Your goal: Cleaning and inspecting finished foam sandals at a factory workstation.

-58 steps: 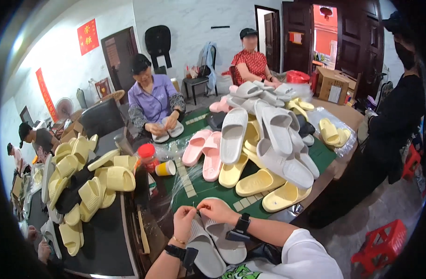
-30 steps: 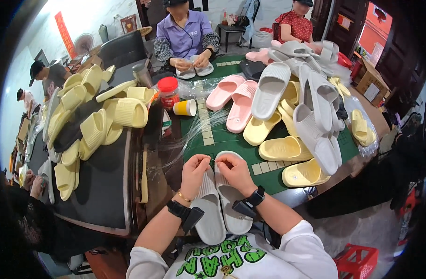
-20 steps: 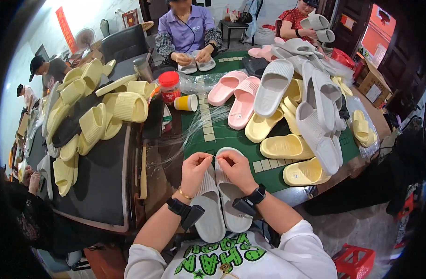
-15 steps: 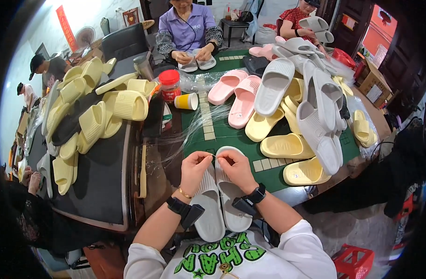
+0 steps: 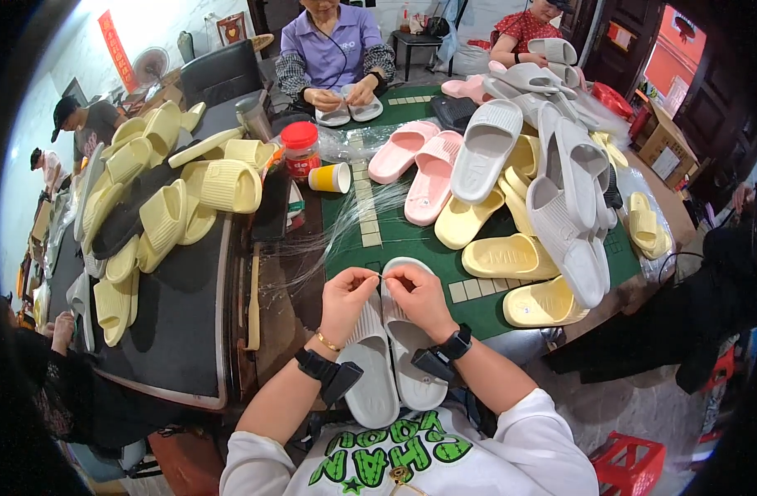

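A pair of grey ribbed slippers, the left one (image 5: pixel 370 376) and the right one (image 5: pixel 420 388), lies side by side with toes pointing away from me. Over their far ends my left hand (image 5: pixel 349 299) and my right hand (image 5: pixel 417 302) meet, thumbs and fingers pinched close together. A thin strand (image 5: pixel 382 276) seems to run between the fingertips; its detail is too small to make out. Just beyond my hands, a loose bundle of clear, thin plastic strands (image 5: pixel 339 231) is spread over the table.
Pink slippers (image 5: pixel 434 178), yellow slippers (image 5: pixel 511 259) and grey slippers (image 5: pixel 560 223) pile up on the green table (image 5: pixel 411 248). More yellow slippers (image 5: pixel 163 219) cover the dark table at left. A red-lidded jar (image 5: pixel 300 150) and yellow cup (image 5: pixel 329 178) stand beyond; co-workers sit around.
My hands stay pinched in nearly the same place above the grey slippers. At the far right, the grey slippers near a co-worker have shifted lower.
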Demonstrator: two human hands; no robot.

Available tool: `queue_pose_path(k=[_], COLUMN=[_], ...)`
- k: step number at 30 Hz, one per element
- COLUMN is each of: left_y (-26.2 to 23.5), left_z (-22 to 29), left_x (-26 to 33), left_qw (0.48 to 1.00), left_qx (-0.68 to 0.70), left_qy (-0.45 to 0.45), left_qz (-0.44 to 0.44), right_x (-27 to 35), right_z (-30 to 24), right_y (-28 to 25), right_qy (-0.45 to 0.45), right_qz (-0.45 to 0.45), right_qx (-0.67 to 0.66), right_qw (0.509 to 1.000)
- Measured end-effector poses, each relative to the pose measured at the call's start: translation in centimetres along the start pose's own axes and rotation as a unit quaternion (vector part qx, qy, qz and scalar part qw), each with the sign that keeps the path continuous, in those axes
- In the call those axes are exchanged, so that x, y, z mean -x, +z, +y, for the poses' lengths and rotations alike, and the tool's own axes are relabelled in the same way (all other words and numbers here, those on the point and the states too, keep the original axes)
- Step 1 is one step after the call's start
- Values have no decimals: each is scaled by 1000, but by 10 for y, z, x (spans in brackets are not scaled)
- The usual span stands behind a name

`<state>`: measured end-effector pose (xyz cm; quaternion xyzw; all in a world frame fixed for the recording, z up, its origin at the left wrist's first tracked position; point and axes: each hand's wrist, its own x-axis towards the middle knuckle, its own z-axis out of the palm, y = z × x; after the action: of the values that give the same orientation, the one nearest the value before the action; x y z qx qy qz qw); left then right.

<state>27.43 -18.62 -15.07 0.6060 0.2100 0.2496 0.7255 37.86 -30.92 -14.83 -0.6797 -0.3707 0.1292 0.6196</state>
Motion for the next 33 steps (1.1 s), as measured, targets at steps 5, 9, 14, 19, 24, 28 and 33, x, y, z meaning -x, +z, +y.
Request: queue_pose_path(k=[5,9,14,19,24,28,33], left_y=[5,-2,0,7,1,2,10], left_z=[10,-3,0,2,6,-7,-11], left_x=[4,1,2,1,7,4,3], left_qw=[997,995,1000,999,997,989,983], left_qx=[-77,-93,8,-6,-79,-148,-178], left_qy=[4,16,-1,15,26,27,48], left_qz=[4,9,-17,-30,-4,-4,-17], right_x=[2,4,4,3,1,3,6], right_z=[0,-3,-2,-3,9,-2,4], right_y=[-1,1,-2,-9,3,-4,-8], right_qy=[-4,-1,7,9,-68,-11,16], right_qz=[5,-2,-19,-26,-17,-26,12], right_qx=[-9,-7,-3,16,28,46,16], right_qw=[1000,1000,1000,1000,997,999,1000])
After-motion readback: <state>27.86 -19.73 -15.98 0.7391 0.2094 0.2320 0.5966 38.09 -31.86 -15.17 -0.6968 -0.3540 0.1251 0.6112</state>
